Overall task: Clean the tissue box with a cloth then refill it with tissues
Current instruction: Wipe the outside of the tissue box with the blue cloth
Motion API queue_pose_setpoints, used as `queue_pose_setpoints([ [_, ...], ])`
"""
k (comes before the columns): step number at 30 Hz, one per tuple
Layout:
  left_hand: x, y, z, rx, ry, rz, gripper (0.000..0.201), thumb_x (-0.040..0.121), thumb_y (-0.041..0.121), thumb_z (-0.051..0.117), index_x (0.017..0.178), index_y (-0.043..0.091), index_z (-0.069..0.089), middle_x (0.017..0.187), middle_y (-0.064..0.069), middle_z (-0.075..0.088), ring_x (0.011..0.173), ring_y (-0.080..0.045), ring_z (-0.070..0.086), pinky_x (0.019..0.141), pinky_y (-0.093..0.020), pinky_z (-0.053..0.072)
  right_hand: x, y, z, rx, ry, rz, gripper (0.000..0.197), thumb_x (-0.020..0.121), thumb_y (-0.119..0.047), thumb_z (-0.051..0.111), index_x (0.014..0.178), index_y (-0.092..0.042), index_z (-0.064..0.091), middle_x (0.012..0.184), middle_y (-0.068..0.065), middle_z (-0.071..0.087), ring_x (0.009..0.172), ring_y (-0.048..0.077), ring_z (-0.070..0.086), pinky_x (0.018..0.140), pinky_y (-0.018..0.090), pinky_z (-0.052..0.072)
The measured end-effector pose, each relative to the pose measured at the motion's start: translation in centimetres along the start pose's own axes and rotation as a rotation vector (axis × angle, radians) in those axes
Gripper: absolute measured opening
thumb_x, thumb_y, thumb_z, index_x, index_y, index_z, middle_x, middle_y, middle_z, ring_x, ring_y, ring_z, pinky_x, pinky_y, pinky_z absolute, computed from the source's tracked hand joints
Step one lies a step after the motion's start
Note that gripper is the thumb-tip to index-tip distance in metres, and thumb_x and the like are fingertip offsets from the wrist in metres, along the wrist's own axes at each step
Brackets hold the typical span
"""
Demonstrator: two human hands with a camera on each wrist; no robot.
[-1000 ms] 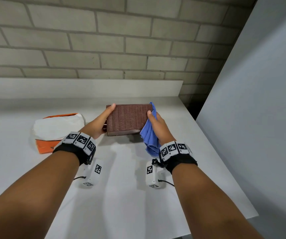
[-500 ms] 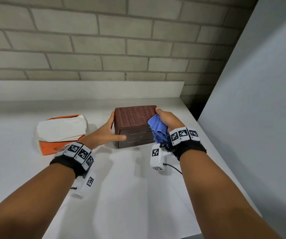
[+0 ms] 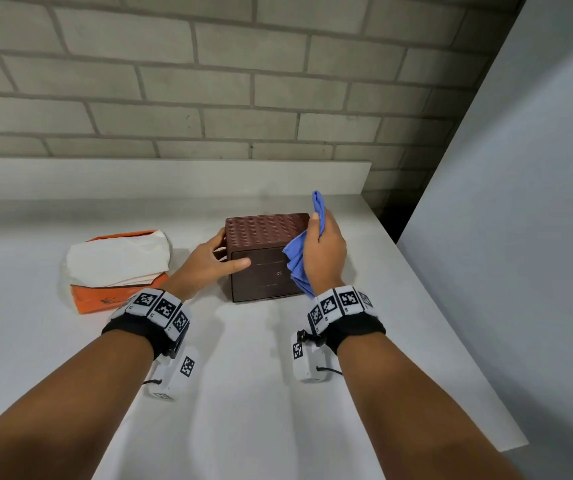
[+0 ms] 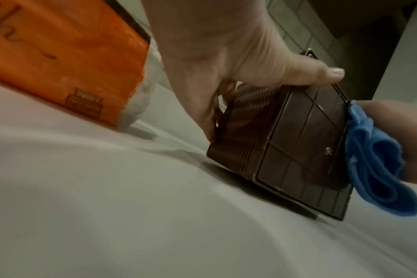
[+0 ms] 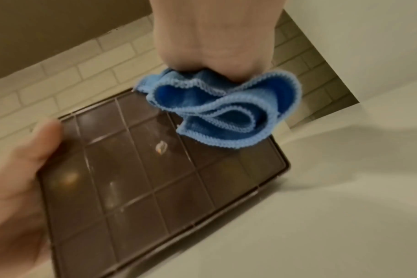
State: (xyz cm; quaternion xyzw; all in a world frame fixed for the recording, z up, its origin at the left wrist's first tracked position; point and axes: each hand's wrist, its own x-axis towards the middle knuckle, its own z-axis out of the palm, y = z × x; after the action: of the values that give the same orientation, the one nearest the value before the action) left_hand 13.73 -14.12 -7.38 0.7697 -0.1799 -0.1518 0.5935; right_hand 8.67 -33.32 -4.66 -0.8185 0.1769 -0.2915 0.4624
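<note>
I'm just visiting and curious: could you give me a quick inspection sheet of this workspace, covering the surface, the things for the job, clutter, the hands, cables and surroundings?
Surface: white tabletop, low raised ledge along its back.
Job's things: brown woven-pattern plastic tissue box tipped on its side, smooth gridded base panel facing the person; bunched blue microfibre cloth at the box's right edge; orange pack of white tissues lying to the left.
Clutter: nothing seen.
Hands: left hand steadies the box, thumb on the panel, fingers at its left side; right hand has the cloth in its grip.
Cables: thin black leads at the white wrist cameras.
Surroundings: grey brick wall behind, plain grey panel on the right.
</note>
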Motion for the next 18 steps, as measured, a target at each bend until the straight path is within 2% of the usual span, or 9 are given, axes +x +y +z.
queue_pose_setpoints([
  [2,0.2,0.3,0.0,-0.046,0.033,-0.023,0.036,0.087,0.019,0.065,0.103,0.048,0.052,0.104,0.017,0.062,0.092,0.003,0.060,0.080,-0.014,0.048,0.2,0.2,0.5,-0.086,-0.020,-0.109,0.046,0.102,-0.030,0.036,0.145,-0.014,0.038,0.154,0.010,0.035,0.138,0.023,0.040,0.110,0.029,0.035],
  [6,0.7,1.2,0.1,-0.106,0.106,-0.146,0.009,0.095,0.031,0.050,0.098,0.036,0.057,0.097,0.007,0.064,0.087,-0.005,0.061,0.073,-0.017,0.048,0.9,0.4,1.0,-0.227,-0.038,-0.302,0.051,0.101,-0.031,0.038,0.149,-0.019,0.029,0.161,0.009,0.014,0.146,0.026,0.024,0.116,0.036,0.032],
  [9,1.0,1.8,0.0,-0.138,0.106,-0.234,0.039,0.091,0.052,0.045,0.106,0.020,0.062,0.099,0.000,0.068,0.088,-0.015,0.064,0.075,-0.026,0.051,1.0,0.7,1.1,-0.353,-0.108,-0.352,0.052,0.101,-0.033,0.036,0.151,-0.022,0.025,0.161,0.009,0.011,0.145,0.028,0.023,0.117,0.035,0.029],
  [11,1.1,2.0,-0.1,-0.128,0.114,-0.286,0.059,0.085,0.067,0.040,0.113,0.019,0.062,0.105,-0.001,0.069,0.095,-0.021,0.065,0.084,-0.034,0.052,1.1,0.8,1.0,-0.401,-0.156,-0.388,0.051,0.101,-0.034,0.036,0.151,-0.025,0.025,0.161,0.008,0.013,0.143,0.028,0.024,0.114,0.033,0.029],
  [13,1.3,2.0,-0.3,-0.089,0.077,-0.297,0.080,0.077,0.080,0.034,0.133,0.026,0.049,0.128,0.002,0.061,0.114,-0.023,0.059,0.095,-0.039,0.048,1.4,0.8,0.8,-0.421,-0.210,-0.387,0.052,0.101,-0.035,0.035,0.151,-0.026,0.023,0.161,0.005,0.011,0.144,0.027,0.021,0.113,0.032,0.030],
  [14,1.4,1.9,-0.4,-0.082,0.041,-0.291,0.086,0.074,0.083,0.032,0.144,0.032,0.034,0.142,0.004,0.050,0.124,-0.023,0.052,0.095,-0.039,0.048,1.7,0.8,0.7,-0.424,-0.243,-0.372,0.052,0.102,-0.035,0.034,0.151,-0.027,0.021,0.162,0.005,0.009,0.145,0.026,0.019,0.113,0.033,0.031],
  [16,1.4,1.7,-0.5,-0.038,-0.010,-0.215,0.078,0.085,0.071,0.033,0.149,0.042,0.000,0.155,0.006,0.028,0.135,-0.022,0.041,0.091,-0.034,0.049,2.2,0.5,0.7,-0.432,-0.300,-0.339,0.052,0.102,-0.035,0.033,0.152,-0.028,0.019,0.162,0.004,0.007,0.145,0.026,0.018,0.112,0.034,0.031],
  [17,1.2,1.4,-0.6,0.008,-0.024,-0.162,0.080,0.089,0.060,0.041,0.148,0.043,-0.010,0.157,0.007,0.022,0.138,-0.021,0.037,0.097,-0.034,0.047,2.4,0.3,0.7,-0.439,-0.316,-0.327,0.052,0.102,-0.035,0.033,0.152,-0.028,0.019,0.162,0.004,0.007,0.144,0.027,0.020,0.112,0.034,0.031],
  [18,1.2,0.9,-0.8,0.055,-0.050,-0.111,0.095,0.084,0.053,0.055,0.146,0.044,-0.016,0.158,0.007,0.017,0.141,-0.020,0.032,0.106,-0.038,0.041,2.6,0.2,0.7,-0.443,-0.324,-0.318,0.051,0.102,-0.035,0.033,0.151,-0.028,0.020,0.161,0.004,0.008,0.142,0.027,0.022,0.111,0.035,0.032],
])
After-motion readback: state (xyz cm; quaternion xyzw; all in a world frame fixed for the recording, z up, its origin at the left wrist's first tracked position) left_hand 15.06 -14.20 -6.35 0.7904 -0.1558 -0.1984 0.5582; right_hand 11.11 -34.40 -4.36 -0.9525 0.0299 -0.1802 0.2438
